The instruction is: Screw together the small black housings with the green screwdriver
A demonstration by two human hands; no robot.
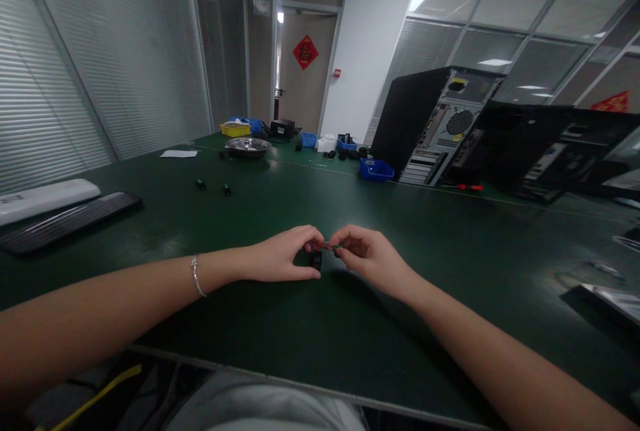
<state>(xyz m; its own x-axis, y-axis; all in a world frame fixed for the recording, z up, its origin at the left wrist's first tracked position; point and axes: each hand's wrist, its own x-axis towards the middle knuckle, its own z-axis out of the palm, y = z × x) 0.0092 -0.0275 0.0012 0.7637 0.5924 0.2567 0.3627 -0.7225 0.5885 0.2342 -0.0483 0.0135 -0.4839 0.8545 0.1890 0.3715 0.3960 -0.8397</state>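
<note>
My left hand (pixel 287 254), with a silver bracelet on its wrist, grips a small black block-like part (pixel 317 260) between thumb and fingers, just above the green tabletop (pixel 280 324). Facing it, my right hand (pixel 367 254) pinches a tiny dark piece (pixel 337 250), too small to name. A thin, light sliver shows between the fingertips of both hands, which nearly meet. Farther off at the left lie two small black pieces with green tops, one (pixel 201 184) beside the other (pixel 227 189).
A black keyboard (pixel 75 221) and a long white object lie at left. Behind are a metal bowl (pixel 249 146), a yellow bin (pixel 235 130) and a blue bin (pixel 377 170). A computer tower (pixel 440 124) stands at right, near a red-handled tool (pixel 470 187). The table's edge runs close to my lap.
</note>
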